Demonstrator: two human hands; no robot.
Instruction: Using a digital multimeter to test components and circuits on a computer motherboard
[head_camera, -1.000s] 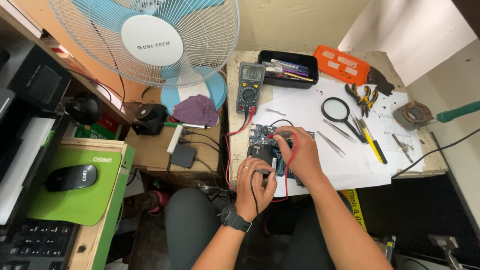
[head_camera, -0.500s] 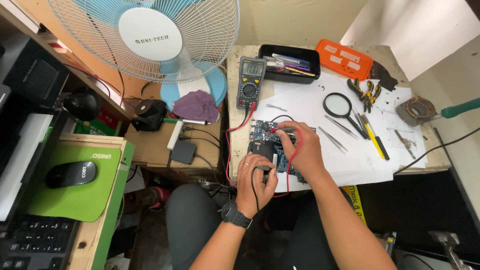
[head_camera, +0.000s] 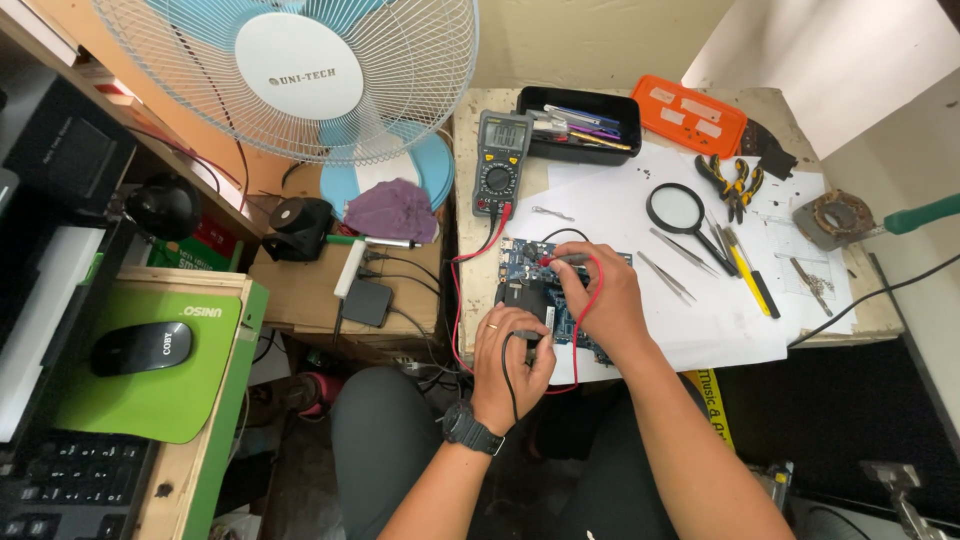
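Observation:
A blue circuit board lies on white paper on a small table. My right hand rests over the board and holds the red probe, its tip touching the board. At the board's near edge my left hand grips the black probe, whose black lead runs down over the hand. Both leads go back to a grey multimeter standing at the table's far left.
A magnifying glass, tweezers, pliers, a black tray of tools and an orange case lie on the table. A fan stands left. A mouse sits on a green pad.
My right hand has shifted slightly on the board with the red probe. The left hand stays at the board's near edge.

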